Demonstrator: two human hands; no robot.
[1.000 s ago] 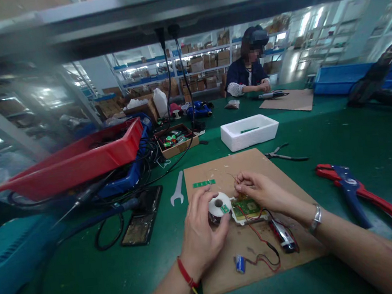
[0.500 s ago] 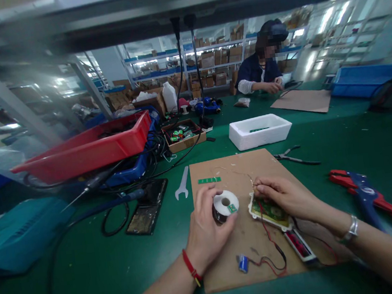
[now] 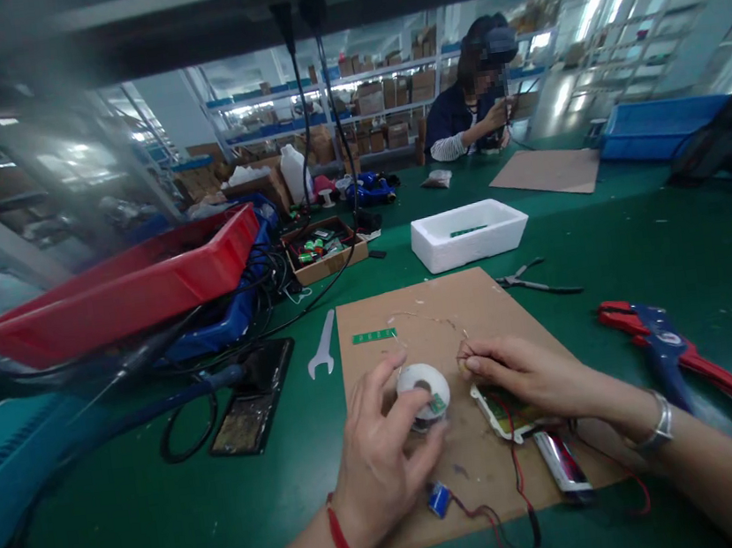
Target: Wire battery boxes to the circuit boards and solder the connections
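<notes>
My left hand [image 3: 382,436] is over a white-flanged wire spool [image 3: 437,375], its fingers apart. The index fingertip is at the spool's hub, beside a small green circuit board [image 3: 438,404] on the top; the thumb is near the side, slightly blurred. My right hand [image 3: 528,370] pinches thin wires [image 3: 461,354] between thumb and fingers. Below it lies a framed circuit board [image 3: 500,417], partly covered by the hand. Red and black leads [image 3: 520,477] trail past a display module [image 3: 563,461] and a small blue part [image 3: 440,500].
A cardboard sheet [image 3: 396,519] lies under the work, with a green strip board [image 3: 375,336] on it. Around it are a wrench [image 3: 322,345], pliers [image 3: 541,284], a red-blue wire stripper [image 3: 669,348], a white foam box [image 3: 470,248] and a red tray [image 3: 141,288]. Another person [image 3: 470,110] sits across the table.
My left fingers have shifted from around the spool's side to over its top, near the small board. My right hand has moved slightly off the framed board, still pinching the wires. The view has shifted.
</notes>
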